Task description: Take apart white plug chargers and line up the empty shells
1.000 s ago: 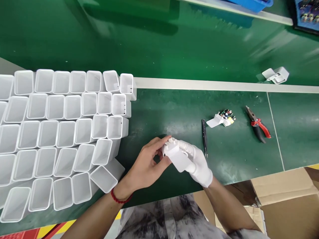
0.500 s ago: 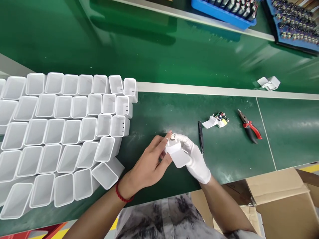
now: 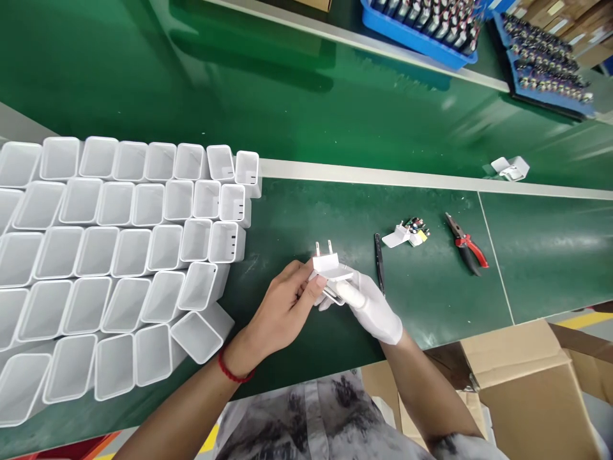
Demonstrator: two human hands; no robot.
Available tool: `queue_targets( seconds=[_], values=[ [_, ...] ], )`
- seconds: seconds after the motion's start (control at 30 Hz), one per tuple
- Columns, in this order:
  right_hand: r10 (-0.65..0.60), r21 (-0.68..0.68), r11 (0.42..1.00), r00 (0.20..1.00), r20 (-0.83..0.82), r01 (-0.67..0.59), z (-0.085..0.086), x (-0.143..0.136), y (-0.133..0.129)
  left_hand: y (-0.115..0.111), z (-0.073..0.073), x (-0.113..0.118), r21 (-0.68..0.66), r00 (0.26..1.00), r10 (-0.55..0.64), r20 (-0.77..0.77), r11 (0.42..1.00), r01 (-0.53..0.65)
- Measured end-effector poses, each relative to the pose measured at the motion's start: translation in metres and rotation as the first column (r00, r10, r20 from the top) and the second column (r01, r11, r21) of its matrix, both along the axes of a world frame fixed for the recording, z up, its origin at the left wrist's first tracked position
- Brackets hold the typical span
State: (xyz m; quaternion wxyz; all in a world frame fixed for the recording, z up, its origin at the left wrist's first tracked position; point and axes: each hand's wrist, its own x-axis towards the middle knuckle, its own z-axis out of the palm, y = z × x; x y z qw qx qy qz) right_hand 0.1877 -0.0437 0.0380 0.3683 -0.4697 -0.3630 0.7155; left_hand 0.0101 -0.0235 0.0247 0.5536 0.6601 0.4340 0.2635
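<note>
A white power adapter casing (image 3: pixel 326 262) with two metal plug pins is held in front of me, pins pointing away. Its flat white flap or cover stands partly apart from the body. My left hand (image 3: pixel 286 308), bare with a red string bracelet on the wrist, grips its left side between thumb and fingers. My right hand (image 3: pixel 375 306), in a white glove, closes on it from the right, fingertips at the gap below the flap. Just right of my glove lie black tweezers (image 3: pixel 379 262). What is inside the casing is hidden.
Rows of open white casings (image 3: pixel 133 252) cover the left of the green bench. To the right lie an opened casing with circuit parts (image 3: pixel 407 234) and red-black pliers (image 3: pixel 467 246). Another open casing (image 3: pixel 511 168) rests farther back. Blue trays (image 3: pixel 421 39) of parts stand on the shelf; cardboard boxes (image 3: pixel 531 396) sit below right.
The casing has turned in my hands: its pins now point away and upright, and its open underside gap shows. My right fingers have shifted beneath the flap. The view has moved slightly right.
</note>
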Motion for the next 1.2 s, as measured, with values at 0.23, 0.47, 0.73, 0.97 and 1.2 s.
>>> queue_targets(
  seconds=[0.23,0.47,0.73,0.97,1.2],
  values=[
    [-0.086,0.014,0.996,0.995,0.049,0.085,-0.009,-0.009,-0.002,-0.005,-0.003,-0.001,0.091,1.000,0.001,-0.001,0.996,-0.001],
    [-0.074,0.299,0.953,0.926,0.370,-0.044,0.001,0.011,-0.012,-0.001,0.008,0.000,-0.016,0.989,0.096,-0.112,0.995,-0.098],
    [-0.284,0.135,0.956,0.938,0.200,0.261,0.004,0.004,-0.014,-0.013,0.000,0.001,0.221,0.972,0.060,0.228,0.969,-0.111],
    [-0.270,-0.162,0.958,0.939,-0.212,0.238,0.006,0.004,-0.007,-0.014,0.003,0.002,0.318,0.964,-0.027,0.265,0.946,-0.061],
    [-0.290,-0.206,0.946,0.936,-0.202,0.249,0.003,-0.002,-0.006,-0.015,0.002,0.000,0.307,0.966,-0.017,0.259,0.949,-0.065]
  ],
)
